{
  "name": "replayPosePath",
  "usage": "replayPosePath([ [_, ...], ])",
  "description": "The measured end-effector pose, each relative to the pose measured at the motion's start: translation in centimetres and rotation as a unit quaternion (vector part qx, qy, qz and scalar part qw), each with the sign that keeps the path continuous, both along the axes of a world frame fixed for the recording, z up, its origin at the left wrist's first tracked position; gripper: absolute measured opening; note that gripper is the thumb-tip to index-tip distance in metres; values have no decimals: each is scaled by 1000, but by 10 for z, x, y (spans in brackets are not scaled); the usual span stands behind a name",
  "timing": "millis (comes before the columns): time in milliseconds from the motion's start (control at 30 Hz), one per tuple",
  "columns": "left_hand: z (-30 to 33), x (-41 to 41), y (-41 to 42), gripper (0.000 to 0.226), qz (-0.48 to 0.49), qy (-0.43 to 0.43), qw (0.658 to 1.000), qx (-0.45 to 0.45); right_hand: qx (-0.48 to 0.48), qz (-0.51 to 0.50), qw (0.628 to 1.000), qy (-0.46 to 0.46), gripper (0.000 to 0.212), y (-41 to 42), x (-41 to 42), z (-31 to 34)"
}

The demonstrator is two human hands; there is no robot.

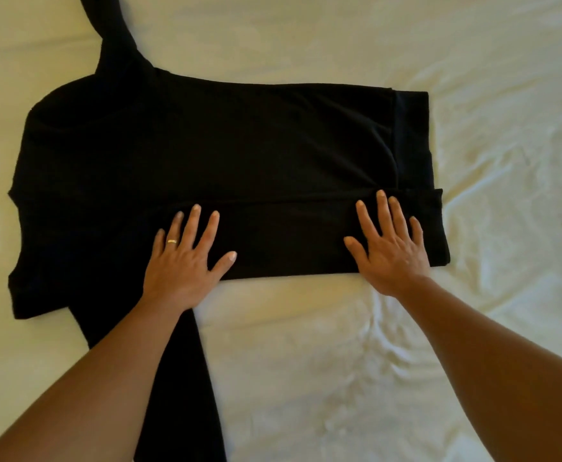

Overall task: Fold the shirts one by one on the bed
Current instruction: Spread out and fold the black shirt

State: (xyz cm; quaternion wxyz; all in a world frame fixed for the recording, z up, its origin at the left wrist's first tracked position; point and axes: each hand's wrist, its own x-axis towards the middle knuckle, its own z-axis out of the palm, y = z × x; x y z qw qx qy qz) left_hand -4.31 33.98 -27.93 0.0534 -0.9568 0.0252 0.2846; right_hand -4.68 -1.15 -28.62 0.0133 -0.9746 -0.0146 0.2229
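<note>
A plain black long-sleeved shirt (206, 145) lies flat mid-bed (473, 45), long axis running left to right, hem at right, near side folded over. The left hand (182, 261) and right hand (389, 251) press that fold, fingers (366, 218) spread wide, holding nothing.

The picture is softly and evenly lit, with a warm, yellowish cast on the pale bed sheet (473, 128). The sheet is brightest at the right, where its wrinkles catch light, and dimmer toward the upper left. The black shirt (222, 145) is so dark that its folds and seams barely show, merging into one flat mass. Both hands (186, 261) are well exposed and cast only faint shadows. Focus is slightly soft overall, and the wide lens stretches the forearms toward the bottom corners. No harsh glare appears.
</note>
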Motion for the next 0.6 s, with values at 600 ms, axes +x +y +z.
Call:
replayPosePath([
  [600,51,-163,85,56,496,-87,847,-169,79,33,994,66,61,242,-15,48],
])
